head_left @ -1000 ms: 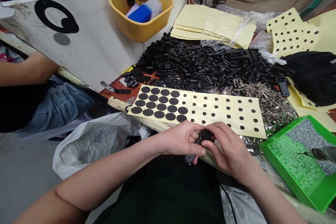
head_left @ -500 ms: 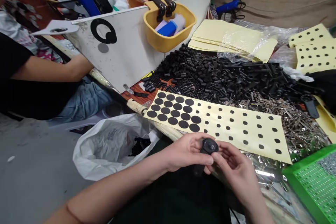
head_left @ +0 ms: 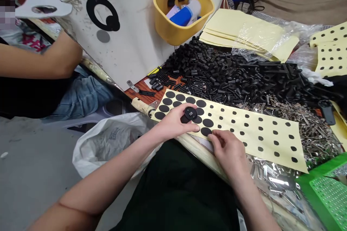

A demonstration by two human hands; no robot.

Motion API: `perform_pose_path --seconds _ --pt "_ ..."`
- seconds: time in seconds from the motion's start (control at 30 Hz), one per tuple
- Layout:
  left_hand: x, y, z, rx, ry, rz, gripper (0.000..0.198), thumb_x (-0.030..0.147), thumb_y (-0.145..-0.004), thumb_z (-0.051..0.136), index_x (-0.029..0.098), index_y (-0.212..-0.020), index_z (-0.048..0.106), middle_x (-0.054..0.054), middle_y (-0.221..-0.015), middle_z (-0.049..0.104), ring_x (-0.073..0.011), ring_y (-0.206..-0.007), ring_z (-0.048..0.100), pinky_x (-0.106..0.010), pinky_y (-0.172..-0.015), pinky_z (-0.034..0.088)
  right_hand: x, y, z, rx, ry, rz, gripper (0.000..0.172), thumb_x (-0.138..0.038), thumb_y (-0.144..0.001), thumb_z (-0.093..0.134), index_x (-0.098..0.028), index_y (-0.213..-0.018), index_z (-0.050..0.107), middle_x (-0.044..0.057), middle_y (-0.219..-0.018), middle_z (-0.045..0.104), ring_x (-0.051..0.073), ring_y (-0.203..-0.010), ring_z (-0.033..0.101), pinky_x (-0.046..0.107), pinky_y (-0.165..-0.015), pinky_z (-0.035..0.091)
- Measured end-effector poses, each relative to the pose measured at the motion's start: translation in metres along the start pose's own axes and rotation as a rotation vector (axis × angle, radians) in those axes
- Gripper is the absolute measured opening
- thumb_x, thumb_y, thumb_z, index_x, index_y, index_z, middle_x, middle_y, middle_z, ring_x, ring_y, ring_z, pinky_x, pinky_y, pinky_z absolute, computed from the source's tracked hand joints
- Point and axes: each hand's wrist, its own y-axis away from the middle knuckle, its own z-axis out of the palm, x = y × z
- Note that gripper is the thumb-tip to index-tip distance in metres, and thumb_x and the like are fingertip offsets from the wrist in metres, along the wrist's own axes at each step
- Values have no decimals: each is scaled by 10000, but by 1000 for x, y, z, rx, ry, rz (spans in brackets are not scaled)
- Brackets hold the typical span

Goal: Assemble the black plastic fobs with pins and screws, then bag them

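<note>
Left hand (head_left: 173, 124): closed around a small round black plastic part (head_left: 189, 114), thumb and fingers pinching its rim, held just above the near left corner of the pale yellow backing sheet of black round stickers (head_left: 260, 135).

Right hand (head_left: 229, 151): fingers curled, fingertips (head_left: 212, 136) pressed at the edge of a large black round sticker (head_left: 206, 131) near the sheet's front edge; holding nothing, and unclear whether the sticker's edge is lifted.

Change from half a second ago: hands then met in front of the body, both on the black part; now apart, left hand carrying the part over the sheet, right hand down on the sticker. View shifted too, with the yellow plastic hanging tub (head_left: 183, 11) further right.

Surroundings: heap of small black plastic tubes and springs (head_left: 225, 75) behind the sheet, pile of silver metal clips (head_left: 303, 122) to its right, white plastic bag (head_left: 114, 144) below the table edge.

Hidden or cut off: underside of the part covered by the left fingers; green perforated plastic tray (head_left: 325, 195) cropped at the lower right corner; a co-worker's forearm (head_left: 40, 61) at left, hand out of sight behind the white divider board (head_left: 135, 43).
</note>
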Motion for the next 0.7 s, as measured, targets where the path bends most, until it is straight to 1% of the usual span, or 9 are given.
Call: perform_pose_path --seconds 0.03,0.07,0.13,0.2,0.23,0.3,0.37,0.5,0.7 --pt "1 -4 -3 -42 -172 33 494 230 -618 757 170 -1081 593 -32 -955 649 -170 -850 604 -296 -780 465 -3 0 5 19 68 -8 218 -343 -847 545 -173 -840 681 85 -810 687 210 -645 626 334 -581 478" --pt "2 -7 -5 -110 -345 74 429 232 -631 736 184 -1043 624 -35 -965 664 -189 -877 608 -303 -786 458 -6 0 8 37 117 -7 215 -330 -850 532 -170 -825 674 87 -801 674 206 -620 609 318 -540 446" --pt "5 -10 -5 -295 -653 178 348 218 -680 657 224 -1029 660 -28 -914 692 -210 -857 624 -301 -739 445 -10 1 14 54 155 7 212 -303 -853 504 -174 -780 656 87 -782 656 202 -597 587 299 -498 392" --pt "9 -11 -4 -435 -857 293 396 185 -702 577 264 -1080 661 -20 -820 699 -208 -774 634 -282 -649 411 -12 2 16 50 144 37 195 -286 -841 503 -182 -745 637 78 -752 649 204 -594 583 295 -498 374" --pt "11 -12 -3 -469 -916 341 432 171 -695 553 272 -1101 657 -20 -782 696 -207 -737 632 -276 -610 388 -12 2 16 48 137 57 179 -285 -831 512 -186 -737 628 71 -732 647 206 -593 585 295 -502 374" --pt "14 -13 -2 -500 -961 397 447 168 -669 538 266 -1086 666 -19 -721 683 -206 -674 619 -272 -553 345 -12 1 16 44 116 107 151 -296 -806 537 -193 -731 618 59 -695 648 207 -582 590 298 -511 382" --pt "15 -16 -2 -528 -951 418 400 176 -657 534 258 -1017 686 -11 -662 659 -199 -624 599 -271 -518 317 -12 0 15 38 88 165 141 -312 -784 559 -198 -726 617 53 -669 655 207 -562 595 303 -511 391" --pt "14 -24 -3 -595 -910 404 292 179 -638 557 246 -884 698 11 -576 589 -173 -563 555 -257 -491 306 -11 -4 15 12 11 285 136 -327 -744 593 -202 -705 632 31 -607 652 198 -520 598 307 -512 418" --pt "13 -30 -5 -663 -872 429 275 202 -639 571 238 -879 701 27 -517 506 -156 -502 497 -252 -462 283 -10 -7 14 -18 -135 387 156 -339 -711 607 -195 -703 664 22 -588 648 161 -480 558 287 -500 428"
